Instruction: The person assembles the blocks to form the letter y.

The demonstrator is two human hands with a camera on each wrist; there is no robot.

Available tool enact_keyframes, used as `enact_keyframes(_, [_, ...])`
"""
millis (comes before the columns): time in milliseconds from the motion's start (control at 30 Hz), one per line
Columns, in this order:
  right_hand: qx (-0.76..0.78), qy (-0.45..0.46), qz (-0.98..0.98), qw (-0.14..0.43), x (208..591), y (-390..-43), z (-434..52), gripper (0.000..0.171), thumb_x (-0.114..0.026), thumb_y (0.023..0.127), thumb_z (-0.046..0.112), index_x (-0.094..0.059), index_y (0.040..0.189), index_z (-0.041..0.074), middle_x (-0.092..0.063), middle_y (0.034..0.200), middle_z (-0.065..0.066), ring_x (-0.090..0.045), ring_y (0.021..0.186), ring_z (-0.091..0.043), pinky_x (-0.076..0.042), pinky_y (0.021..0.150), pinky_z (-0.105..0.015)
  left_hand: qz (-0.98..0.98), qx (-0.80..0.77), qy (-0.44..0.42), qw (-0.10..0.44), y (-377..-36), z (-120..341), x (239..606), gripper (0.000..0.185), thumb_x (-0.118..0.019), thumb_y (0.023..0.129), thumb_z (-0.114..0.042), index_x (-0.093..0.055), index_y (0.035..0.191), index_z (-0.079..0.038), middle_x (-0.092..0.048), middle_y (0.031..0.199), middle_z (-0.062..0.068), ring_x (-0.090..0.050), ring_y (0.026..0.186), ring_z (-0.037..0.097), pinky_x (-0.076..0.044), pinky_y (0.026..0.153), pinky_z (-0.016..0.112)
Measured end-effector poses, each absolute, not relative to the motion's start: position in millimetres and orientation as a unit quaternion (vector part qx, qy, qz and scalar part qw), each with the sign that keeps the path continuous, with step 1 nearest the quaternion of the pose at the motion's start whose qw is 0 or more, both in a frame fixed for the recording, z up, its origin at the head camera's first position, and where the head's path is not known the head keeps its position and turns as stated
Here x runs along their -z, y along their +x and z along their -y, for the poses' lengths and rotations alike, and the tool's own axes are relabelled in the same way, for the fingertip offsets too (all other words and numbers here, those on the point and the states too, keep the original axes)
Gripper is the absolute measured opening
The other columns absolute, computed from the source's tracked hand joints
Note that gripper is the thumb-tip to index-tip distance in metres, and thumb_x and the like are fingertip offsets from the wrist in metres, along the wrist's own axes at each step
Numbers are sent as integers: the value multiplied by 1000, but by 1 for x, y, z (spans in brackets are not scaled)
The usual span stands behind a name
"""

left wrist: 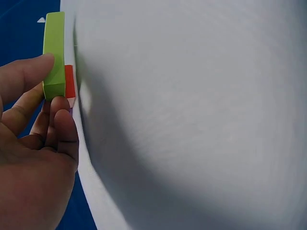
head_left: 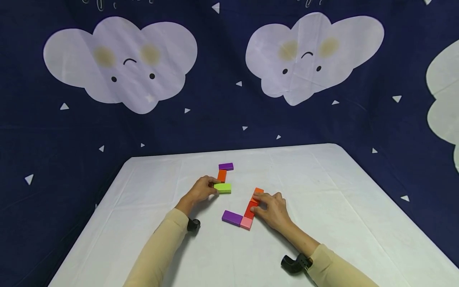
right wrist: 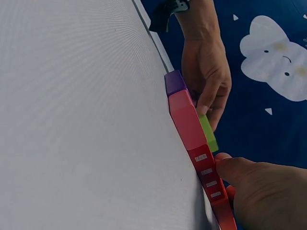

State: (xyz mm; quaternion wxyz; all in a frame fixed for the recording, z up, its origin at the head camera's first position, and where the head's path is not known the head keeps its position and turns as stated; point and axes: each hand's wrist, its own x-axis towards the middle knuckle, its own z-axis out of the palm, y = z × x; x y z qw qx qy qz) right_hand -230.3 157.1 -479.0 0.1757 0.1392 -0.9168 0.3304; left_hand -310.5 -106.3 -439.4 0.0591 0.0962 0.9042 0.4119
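Note:
My left hand [head_left: 202,189] pinches a lime green block [head_left: 223,188] between thumb and fingers, as the left wrist view shows up close. An orange block [head_left: 222,175] lies just beyond the green one, with a purple block [head_left: 226,166] at its far end. On the right, my right hand [head_left: 275,209] touches a row of blocks: its fingers reach an orange block [head_left: 257,193] and its thumb lies at a red block [head_left: 250,210]. Below the red one is a pink block [head_left: 246,223], with another purple block [head_left: 232,218] to its left. The fingers' undersides are hidden.
The blocks lie on a white cloth-covered table [head_left: 322,191]. Behind it hangs a dark blue curtain [head_left: 222,119] with white clouds and triangles. Each wrist wears a black camera mount, the right one [head_left: 295,264] close above the table.

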Motion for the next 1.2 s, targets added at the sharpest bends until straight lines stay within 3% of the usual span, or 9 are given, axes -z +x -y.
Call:
enact_keyframes(333, [-331,146,912,192,480,-230,-157,41,-80,70,29,-72,109,17,-69,115,2,-37,76,-13,-25,69,-30,-876,-472,90,50,-298,117,427,37,-67,78,3,-68,114,-5,-57,109,13,-53,94,21,-42,65,21])
enact_keyframes(900, [-329,144,916,180,479,-230,-157,41,-80,71,31,-72,110,18,-69,116,3,-38,77,-13,-25,70,-29,-845,-513,131,75,-260,129,411,38,-67,81,-1,-65,119,-5,-58,113,13,-53,98,24,-45,78,26])
enact_keyframes(1200, [-327,142,918,173,480,-232,-157,42,-79,72,33,-71,110,19,-68,117,3,-38,77,-14,-25,71,-30,-845,-511,131,88,-246,141,420,37,-68,80,-3,-68,115,-13,-58,111,8,-54,95,22,-47,76,27])
